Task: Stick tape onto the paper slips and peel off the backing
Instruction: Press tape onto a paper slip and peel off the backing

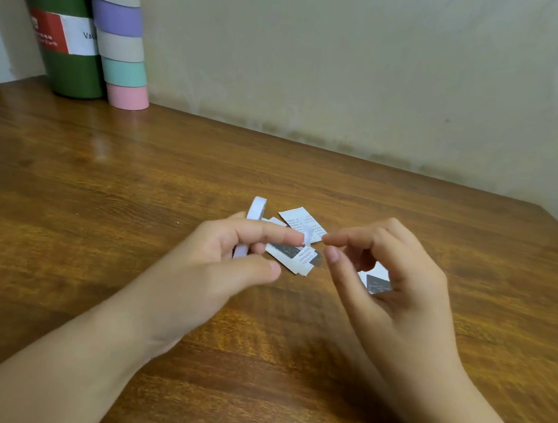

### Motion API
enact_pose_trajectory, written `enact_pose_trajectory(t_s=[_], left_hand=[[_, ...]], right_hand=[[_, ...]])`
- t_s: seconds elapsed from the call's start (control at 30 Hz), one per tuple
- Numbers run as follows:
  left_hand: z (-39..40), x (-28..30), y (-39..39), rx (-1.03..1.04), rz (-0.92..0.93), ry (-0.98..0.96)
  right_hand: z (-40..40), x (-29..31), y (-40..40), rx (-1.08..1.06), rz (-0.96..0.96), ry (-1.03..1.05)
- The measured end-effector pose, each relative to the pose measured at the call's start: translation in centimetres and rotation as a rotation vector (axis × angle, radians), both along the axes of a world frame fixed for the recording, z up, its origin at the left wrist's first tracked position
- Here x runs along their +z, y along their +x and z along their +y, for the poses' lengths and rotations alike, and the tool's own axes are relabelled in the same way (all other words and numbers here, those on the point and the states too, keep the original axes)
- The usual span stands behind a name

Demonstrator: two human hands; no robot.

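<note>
White tape roll (254, 219): a thin ring standing on edge, sitting in the left hand (227, 261), whose curled fingers are gripping it.
Left grip: index finger (278, 234) is stretching straight, a small white piece of tape (309, 237) clinging at its tip; thumb is lying apart below.
Right grip: right hand (397, 289) is hovering with thumb and index tips slightly parted, just beside the tape piece, pinching nothing that can be seen.
Paper slips (298, 244): small flat printed rectangles, white with dark patches, are lying overlapped on the table between the hands; one more is lying under the right palm.
Table (100, 192): glossy brown wood grain.
Far left: a green bottle (65, 34) and a stack of pastel rolls (121, 29) are standing against the wall.
</note>
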State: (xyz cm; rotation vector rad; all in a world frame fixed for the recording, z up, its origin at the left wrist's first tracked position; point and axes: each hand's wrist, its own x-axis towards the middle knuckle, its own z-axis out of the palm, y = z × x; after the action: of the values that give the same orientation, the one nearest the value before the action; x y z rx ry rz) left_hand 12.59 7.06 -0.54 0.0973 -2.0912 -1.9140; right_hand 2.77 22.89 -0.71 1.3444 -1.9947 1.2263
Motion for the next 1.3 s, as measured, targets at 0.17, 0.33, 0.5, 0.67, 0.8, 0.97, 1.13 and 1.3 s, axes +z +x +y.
enact_pose_trajectory(t_s=[0.17, 0.33, 0.5, 0.67, 0.8, 0.97, 1.13, 1.3], left_hand=[[0.6, -0.1, 0.0, -0.010, -0.002, -0.134], [0.6, -0.2, -0.1, -0.017, 0.017, -0.167], [0.5, -0.2, -0.1, -0.041, 0.020, -0.229], [0.5, -0.6, -0.1, -0.045, 0.051, -0.323], [0.7, -1.0, -0.1, -0.013, 0.064, -0.526], [1.0, -1.2, -0.1, -0.009, 0.078, -0.637], [1.1, -1.2, -0.1, -0.006, 0.091, -0.641], [1.0, -1.1, -0.1, -0.013, 0.087, -0.594]], right_hand=[[-0.1, -0.5, -0.3, -0.089, 0.003, 0.012], [-0.2, -0.6, -0.3, -0.130, 0.022, 0.033], [-0.2, -0.7, -0.1, -0.136, 0.011, 0.032], [-0.3, -0.7, -0.1, -0.138, -0.007, 0.036], [-0.4, -0.8, -0.1, -0.161, -0.005, 0.037], [-0.6, -0.9, -0.1, -0.179, -0.008, 0.056], [-0.7, -1.0, 0.0, -0.175, -0.020, 0.046], [-0.6, -0.9, 0.0, -0.157, -0.053, 0.038]])
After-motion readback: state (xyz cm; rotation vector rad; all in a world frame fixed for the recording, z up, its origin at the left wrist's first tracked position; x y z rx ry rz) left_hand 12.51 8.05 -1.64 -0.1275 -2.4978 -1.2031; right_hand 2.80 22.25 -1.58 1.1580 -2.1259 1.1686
